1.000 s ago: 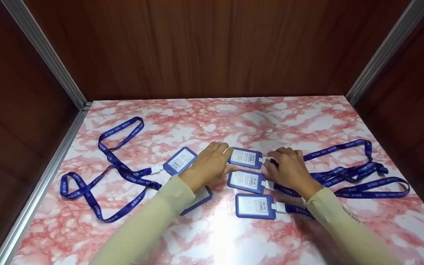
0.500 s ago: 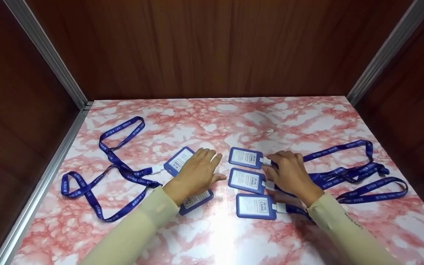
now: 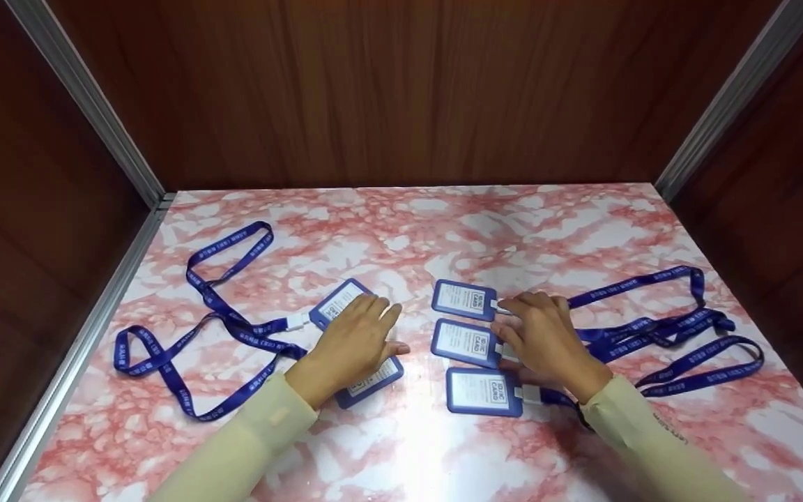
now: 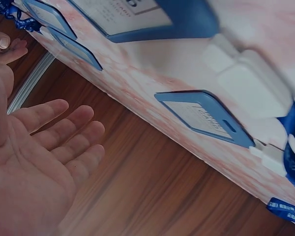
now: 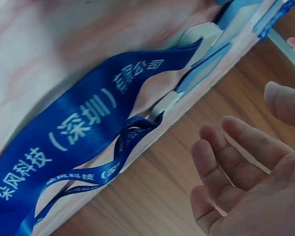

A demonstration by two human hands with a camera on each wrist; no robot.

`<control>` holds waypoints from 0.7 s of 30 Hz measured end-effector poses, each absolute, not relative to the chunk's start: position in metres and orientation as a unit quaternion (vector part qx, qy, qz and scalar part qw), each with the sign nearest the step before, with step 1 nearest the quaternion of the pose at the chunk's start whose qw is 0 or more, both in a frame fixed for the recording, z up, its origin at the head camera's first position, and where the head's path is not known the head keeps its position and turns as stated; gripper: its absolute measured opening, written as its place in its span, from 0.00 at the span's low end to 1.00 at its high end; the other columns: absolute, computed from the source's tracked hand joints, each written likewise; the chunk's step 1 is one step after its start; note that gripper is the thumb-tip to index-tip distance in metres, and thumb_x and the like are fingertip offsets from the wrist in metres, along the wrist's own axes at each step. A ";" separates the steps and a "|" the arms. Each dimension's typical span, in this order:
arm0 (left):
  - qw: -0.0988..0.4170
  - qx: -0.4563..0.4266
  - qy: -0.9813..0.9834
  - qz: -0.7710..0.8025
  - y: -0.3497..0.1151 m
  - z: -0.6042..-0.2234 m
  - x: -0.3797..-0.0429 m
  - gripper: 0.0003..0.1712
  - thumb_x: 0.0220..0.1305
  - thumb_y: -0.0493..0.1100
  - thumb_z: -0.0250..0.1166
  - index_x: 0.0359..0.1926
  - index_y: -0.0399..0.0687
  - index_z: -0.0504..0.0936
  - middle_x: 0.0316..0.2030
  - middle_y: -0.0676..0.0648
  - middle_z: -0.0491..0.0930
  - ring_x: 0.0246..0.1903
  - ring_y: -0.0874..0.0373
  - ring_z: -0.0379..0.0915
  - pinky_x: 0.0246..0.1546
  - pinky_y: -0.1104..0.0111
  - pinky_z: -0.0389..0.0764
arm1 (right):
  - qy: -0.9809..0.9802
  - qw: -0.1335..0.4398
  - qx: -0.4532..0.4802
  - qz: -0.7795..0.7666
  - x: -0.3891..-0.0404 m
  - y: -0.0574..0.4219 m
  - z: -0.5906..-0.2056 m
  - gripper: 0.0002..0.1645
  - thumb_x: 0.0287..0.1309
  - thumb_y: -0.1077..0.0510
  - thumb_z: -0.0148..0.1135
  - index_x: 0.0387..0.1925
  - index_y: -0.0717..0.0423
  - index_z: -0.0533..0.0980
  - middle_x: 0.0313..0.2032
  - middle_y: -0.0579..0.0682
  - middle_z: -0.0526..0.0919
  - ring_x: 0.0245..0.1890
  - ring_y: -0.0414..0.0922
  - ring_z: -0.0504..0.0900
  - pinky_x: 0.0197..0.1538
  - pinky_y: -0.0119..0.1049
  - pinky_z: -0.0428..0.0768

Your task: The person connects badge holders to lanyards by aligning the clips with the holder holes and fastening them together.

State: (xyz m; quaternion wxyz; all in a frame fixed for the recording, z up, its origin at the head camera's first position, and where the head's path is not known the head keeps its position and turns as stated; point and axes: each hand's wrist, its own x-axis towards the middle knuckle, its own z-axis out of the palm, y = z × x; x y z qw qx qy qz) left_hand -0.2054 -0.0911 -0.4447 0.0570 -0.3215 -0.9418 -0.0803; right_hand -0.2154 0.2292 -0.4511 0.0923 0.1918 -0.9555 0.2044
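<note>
My left hand [image 3: 349, 341] hovers with fingers extended over two blue ID badge holders, an upper one [image 3: 334, 305] and a lower one [image 3: 376, 383], partly covering both. The left wrist view shows its palm holding nothing. On the right, three more badge holders form a column: top [image 3: 464, 298], middle [image 3: 464, 340] and bottom [image 3: 483, 392]. My right hand [image 3: 548, 341] is beside the white clips of the top and middle ones. Its fingers are loosely bent and grip nothing in the right wrist view, where a blue lanyard [image 5: 64, 130] lies apart from them.
Left-side lanyards [image 3: 177, 383] spread in loops towards the table's left edge. More lanyards [image 3: 694, 381] lie in folds at the right. The marbled table [image 3: 401, 230] is bounded by brown wood panels [image 3: 401, 90] behind and at both sides, with metal corner posts.
My left hand has moved left, from beside the right-hand badges to over the left pair. My right hand has shifted slightly downward. A right-side lanyard loop has moved a little.
</note>
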 end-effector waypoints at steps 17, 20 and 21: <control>0.071 -0.308 -0.944 -0.097 -0.120 -0.446 -0.188 0.34 0.74 0.57 0.59 0.67 0.34 0.73 0.62 0.34 0.75 0.67 0.38 0.67 0.74 0.50 0.59 | -0.955 0.111 0.225 0.158 -0.202 0.211 -0.443 0.25 0.62 0.49 0.73 0.56 0.57 0.82 0.52 0.57 0.85 0.55 0.58 0.79 0.56 0.58 0.67; 0.073 -0.307 -0.944 -0.100 -0.125 -0.447 -0.185 0.33 0.74 0.56 0.60 0.66 0.34 0.74 0.62 0.35 0.75 0.67 0.38 0.67 0.74 0.50 0.60 | -0.953 0.113 0.234 0.155 -0.200 0.208 -0.442 0.25 0.61 0.50 0.73 0.56 0.57 0.82 0.51 0.57 0.85 0.54 0.58 0.79 0.55 0.58 0.67; 0.074 -0.306 -0.944 -0.100 -0.127 -0.447 -0.185 0.33 0.74 0.56 0.61 0.66 0.34 0.74 0.62 0.35 0.75 0.67 0.38 0.67 0.74 0.50 0.60 | -0.952 0.112 0.237 0.155 -0.199 0.208 -0.441 0.25 0.61 0.50 0.74 0.56 0.57 0.82 0.51 0.57 0.85 0.54 0.58 0.79 0.55 0.58 0.67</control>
